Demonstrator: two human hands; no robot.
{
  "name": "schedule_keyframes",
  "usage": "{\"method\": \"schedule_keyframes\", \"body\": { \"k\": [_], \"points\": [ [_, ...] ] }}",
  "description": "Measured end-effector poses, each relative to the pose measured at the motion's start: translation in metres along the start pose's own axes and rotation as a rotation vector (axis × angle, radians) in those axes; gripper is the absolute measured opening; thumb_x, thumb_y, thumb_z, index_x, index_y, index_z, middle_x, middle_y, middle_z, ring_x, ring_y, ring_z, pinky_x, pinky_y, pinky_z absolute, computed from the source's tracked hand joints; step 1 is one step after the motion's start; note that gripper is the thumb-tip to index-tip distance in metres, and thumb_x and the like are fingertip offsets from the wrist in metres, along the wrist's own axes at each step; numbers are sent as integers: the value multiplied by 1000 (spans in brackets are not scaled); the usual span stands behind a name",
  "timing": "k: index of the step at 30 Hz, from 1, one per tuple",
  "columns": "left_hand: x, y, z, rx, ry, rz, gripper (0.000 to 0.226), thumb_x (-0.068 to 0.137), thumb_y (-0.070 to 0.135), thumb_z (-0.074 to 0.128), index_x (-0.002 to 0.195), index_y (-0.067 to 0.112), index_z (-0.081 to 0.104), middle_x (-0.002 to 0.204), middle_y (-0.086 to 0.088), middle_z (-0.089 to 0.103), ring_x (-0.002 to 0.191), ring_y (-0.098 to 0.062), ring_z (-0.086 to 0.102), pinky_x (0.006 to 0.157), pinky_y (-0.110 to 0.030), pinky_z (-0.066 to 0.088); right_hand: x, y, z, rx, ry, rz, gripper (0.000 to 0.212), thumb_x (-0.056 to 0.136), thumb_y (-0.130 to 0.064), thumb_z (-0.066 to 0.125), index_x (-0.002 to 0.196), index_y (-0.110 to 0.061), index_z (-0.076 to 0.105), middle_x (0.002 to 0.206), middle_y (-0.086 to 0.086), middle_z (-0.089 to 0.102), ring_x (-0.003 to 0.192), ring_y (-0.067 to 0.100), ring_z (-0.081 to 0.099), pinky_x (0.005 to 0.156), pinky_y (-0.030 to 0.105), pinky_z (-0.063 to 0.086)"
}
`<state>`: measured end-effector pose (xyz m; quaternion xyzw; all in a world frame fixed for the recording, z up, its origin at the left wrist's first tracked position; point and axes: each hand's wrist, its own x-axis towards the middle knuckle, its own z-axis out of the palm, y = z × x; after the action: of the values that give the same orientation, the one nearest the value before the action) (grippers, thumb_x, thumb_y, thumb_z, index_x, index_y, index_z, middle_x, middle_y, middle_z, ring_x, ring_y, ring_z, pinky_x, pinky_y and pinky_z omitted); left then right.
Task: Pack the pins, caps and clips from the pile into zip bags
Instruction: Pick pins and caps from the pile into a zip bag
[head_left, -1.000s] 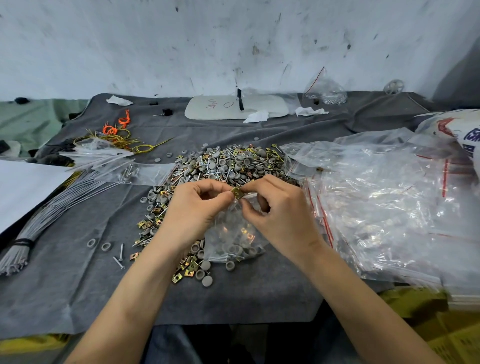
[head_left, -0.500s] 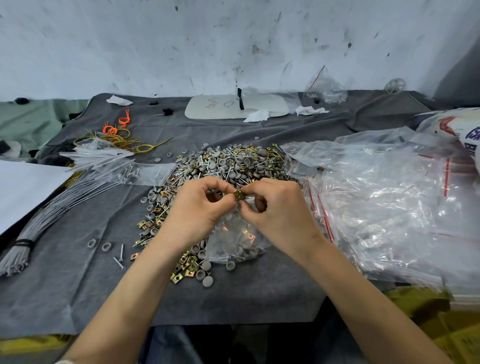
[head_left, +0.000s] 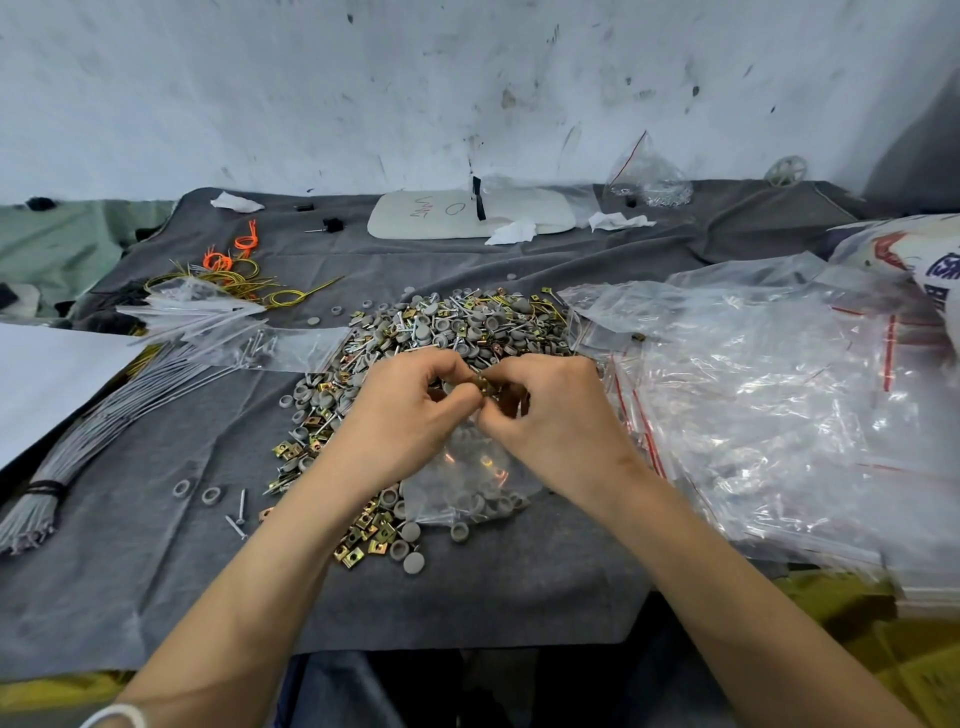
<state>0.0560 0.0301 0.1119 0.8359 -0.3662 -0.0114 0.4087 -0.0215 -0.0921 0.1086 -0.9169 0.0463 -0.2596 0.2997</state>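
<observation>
clip (head_left: 484, 385): brass, pinched by right hand (head_left: 550, 421) at the mouth of zip bag (head_left: 470, 478), which is pinched by left hand (head_left: 410, 415); zip bag hung toward 6 o'clock, pile (head_left: 447, 322) lain at 12 o'clock.

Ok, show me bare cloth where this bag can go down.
Bare grey cloth front-left, between the rod bundle and the loose clips; also a strip between the pile and white pad. Crowded: zip bags cover the right.
</observation>
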Motion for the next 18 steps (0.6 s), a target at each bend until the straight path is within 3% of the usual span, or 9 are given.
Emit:
{"method": "schedule_keyframes", "body": {
  "k": [4,12,18],
  "points": [
    [2,3,1,19,46,-21,32,82,11,61,57,28,52,49,26,53,52,8,49,53,-9,33,2,-2,1,-20,-18,-4,22,83,-18,67,103,-11,72,94,3,71,85,15,63,83,29,49],
    [5,4,3,-16,53,-69,32,81,10,59,53,23,50,44,13,48,49,0,45,50,-15,32,3,-4,2,-107,-41,-47,29,82,-17,65,110,-7,68,100,8,67,92,24,61,86,35,46],
    [7,9,4,18,-17,-125,26,86,12,54,62,4,58,50,2,45,46,-7,38,47,-20,30,2,-4,4,-131,-43,-87,31,78,-15,69,107,-3,65,101,11,67,93,28,61,86,43,47]
  ]
}}
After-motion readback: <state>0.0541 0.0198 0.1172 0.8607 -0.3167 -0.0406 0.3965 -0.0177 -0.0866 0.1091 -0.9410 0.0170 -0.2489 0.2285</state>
